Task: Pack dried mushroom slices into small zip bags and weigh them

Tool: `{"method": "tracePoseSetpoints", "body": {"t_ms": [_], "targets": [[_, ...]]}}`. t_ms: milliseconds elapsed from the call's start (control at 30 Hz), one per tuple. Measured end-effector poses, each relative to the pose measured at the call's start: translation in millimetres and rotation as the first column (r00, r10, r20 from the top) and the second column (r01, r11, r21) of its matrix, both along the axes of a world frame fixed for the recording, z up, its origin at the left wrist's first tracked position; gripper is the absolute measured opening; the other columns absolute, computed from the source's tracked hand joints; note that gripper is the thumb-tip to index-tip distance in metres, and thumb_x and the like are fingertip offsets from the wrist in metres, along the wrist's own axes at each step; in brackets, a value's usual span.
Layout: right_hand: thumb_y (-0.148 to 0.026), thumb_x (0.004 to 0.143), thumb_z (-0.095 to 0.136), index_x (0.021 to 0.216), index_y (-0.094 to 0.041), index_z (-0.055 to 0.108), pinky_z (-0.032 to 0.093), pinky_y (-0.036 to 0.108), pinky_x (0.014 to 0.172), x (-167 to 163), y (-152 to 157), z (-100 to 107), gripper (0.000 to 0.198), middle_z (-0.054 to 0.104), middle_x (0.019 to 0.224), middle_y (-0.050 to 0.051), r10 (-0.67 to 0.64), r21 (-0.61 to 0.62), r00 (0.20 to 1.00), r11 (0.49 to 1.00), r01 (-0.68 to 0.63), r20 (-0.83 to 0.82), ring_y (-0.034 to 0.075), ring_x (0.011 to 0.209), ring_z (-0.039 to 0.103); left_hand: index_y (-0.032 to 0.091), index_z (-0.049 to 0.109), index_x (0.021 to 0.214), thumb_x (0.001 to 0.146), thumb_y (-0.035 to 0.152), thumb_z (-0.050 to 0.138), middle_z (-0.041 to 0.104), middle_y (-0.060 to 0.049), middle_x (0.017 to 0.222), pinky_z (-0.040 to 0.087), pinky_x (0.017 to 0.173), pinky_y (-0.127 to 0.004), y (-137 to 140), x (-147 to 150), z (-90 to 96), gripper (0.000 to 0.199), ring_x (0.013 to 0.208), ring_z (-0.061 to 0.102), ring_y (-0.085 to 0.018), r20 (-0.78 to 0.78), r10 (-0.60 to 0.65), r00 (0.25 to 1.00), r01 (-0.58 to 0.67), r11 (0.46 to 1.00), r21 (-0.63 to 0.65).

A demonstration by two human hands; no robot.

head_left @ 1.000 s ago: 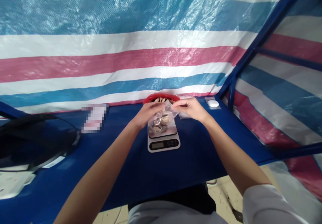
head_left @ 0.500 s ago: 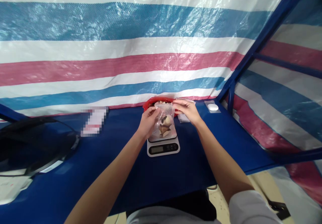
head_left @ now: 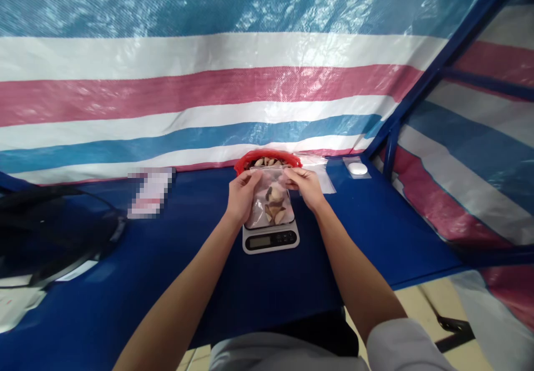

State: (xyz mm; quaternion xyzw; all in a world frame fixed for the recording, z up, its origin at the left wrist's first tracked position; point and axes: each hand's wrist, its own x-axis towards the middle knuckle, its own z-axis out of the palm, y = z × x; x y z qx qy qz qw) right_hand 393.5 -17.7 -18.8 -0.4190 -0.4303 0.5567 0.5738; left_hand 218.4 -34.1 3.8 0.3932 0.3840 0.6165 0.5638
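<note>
My left hand (head_left: 241, 197) pinches the upper left corner of a clear plastic zip bag (head_left: 259, 208). The fingers of my right hand (head_left: 307, 186) are closed on its upper right corner. Inside the bag lie several brown and cream pieces (head_left: 275, 204) that look like dried mushrooms. The bag hangs over a white digital kitchen scale (head_left: 271, 247) with a black panel; I cannot tell whether it touches the weighing plate. Just behind my hands is a red plastic bag (head_left: 270, 153) holding more such pieces, its front partly hidden.
Flat clear bags (head_left: 323, 176) lie right of the red bag. Farther right a white rounded case (head_left: 357, 169) rests on a small clear bag. A blurred paper (head_left: 151, 193) and a black round object (head_left: 54, 232) are on the blue table (head_left: 175, 282) at left. Striped sheeting (head_left: 208, 87) hangs behind.
My right hand has come down and inward onto the bag's corner, and the bag's top now looks flatter and straighter. The whole view has shifted slightly with my head.
</note>
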Motion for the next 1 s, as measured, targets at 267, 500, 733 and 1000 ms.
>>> {"method": "tracePoseSetpoints", "body": {"t_ms": [267, 500, 733, 1000], "targets": [[-0.054, 0.068, 0.084, 0.084, -0.021, 0.080, 0.063, 0.033, 0.068, -3, -2, -5, 0.037, 0.077, 0.079, 0.003, -0.015, 0.022, 0.999, 1.000, 0.014, 0.041, 0.020, 0.073, 0.073, 0.016, 0.078, 0.078, 0.069, 0.046, 0.087, 0.075, -0.004, 0.075, 0.052, 0.064, -0.026, -5, -13, -7.2, 0.033, 0.067, 0.068, -0.017, -0.170, 0.078, 0.982, -0.081, 0.997, -0.009], [-0.054, 0.066, 0.085, 0.081, -0.022, 0.080, 0.063, 0.033, 0.066, -5, -8, 0, 0.036, 0.075, 0.075, 0.002, -0.056, 0.030, 0.995, 0.998, 0.053, 0.080, 0.018, 0.069, 0.071, 0.017, 0.077, 0.073, 0.066, 0.045, 0.089, 0.074, -0.003, 0.072, 0.053, 0.065, -0.027, -1, -18, -10.9, 0.031, 0.065, 0.067, -0.017, -0.115, 0.117, 0.987, -0.122, 0.992, -0.041], [-0.052, 0.066, 0.085, 0.080, -0.022, 0.081, 0.062, 0.034, 0.064, -8, -10, -1, 0.034, 0.075, 0.072, 0.002, -0.094, 0.059, 0.992, 0.994, 0.089, 0.084, 0.018, 0.065, 0.070, 0.017, 0.077, 0.073, 0.064, 0.038, 0.090, 0.072, -0.001, 0.067, 0.052, 0.065, -0.026, 0, -25, -13.3, 0.026, 0.060, 0.063, -0.013, -0.086, 0.109, 0.990, -0.111, 0.994, -0.023], [-0.052, 0.070, 0.082, 0.076, -0.021, 0.079, 0.061, 0.035, 0.066, -12, -14, 1, 0.032, 0.074, 0.069, 0.002, -0.134, 0.111, 0.980, 0.987, 0.118, 0.146, 0.018, 0.064, 0.069, 0.018, 0.078, 0.073, 0.068, 0.037, 0.088, 0.073, -0.002, 0.068, 0.052, 0.065, -0.026, -4, -30, -17.9, 0.022, 0.061, 0.063, -0.014, -0.166, 0.152, 0.974, -0.143, 0.988, 0.064]]}}
